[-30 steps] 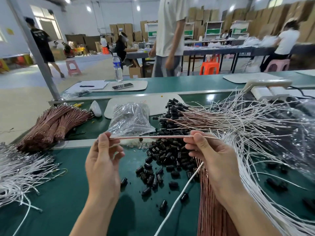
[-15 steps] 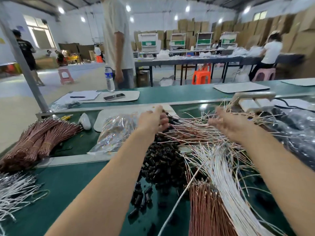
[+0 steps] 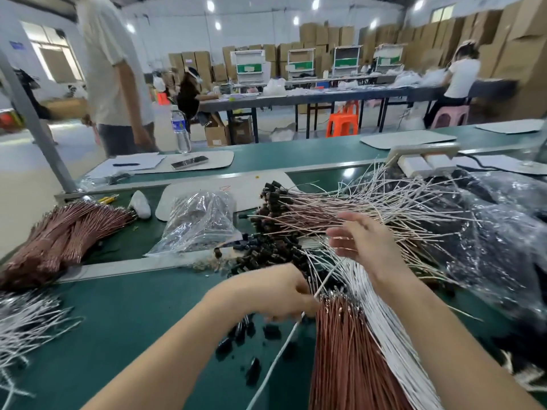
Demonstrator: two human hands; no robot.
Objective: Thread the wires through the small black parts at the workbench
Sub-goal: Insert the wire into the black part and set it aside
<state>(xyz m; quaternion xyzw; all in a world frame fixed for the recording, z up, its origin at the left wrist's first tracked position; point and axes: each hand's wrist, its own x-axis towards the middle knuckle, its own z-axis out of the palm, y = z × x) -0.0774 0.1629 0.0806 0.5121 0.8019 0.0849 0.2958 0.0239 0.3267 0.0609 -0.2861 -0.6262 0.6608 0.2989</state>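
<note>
A heap of small black parts (image 3: 266, 253) lies mid-bench, with loose ones (image 3: 236, 335) nearer me. A bundle of copper wires (image 3: 346, 350) and one of white wires (image 3: 393, 335) fan toward me. Beyond them lie wires with black parts fitted (image 3: 310, 208). My left hand (image 3: 275, 294) is down at the copper bundle's tips, fingers curled; blur hides whether they hold anything. A single white wire (image 3: 275, 362) runs out from under it. My right hand (image 3: 364, 241) hovers over the wires, fingers spread, holding nothing.
A clear bag of parts (image 3: 201, 223) sits left of the heap. More copper wires (image 3: 59, 235) and white wires (image 3: 26, 324) lie at the left. Crinkled plastic bags (image 3: 488, 238) fill the right. A raised metal rail (image 3: 124, 266) crosses the bench. A person (image 3: 115, 84) stands beyond it.
A second ago both hands held one wire between them, then reached to the far pile. Now the left hand has dropped to the copper bundle's tips and the right has drawn back, empty.
</note>
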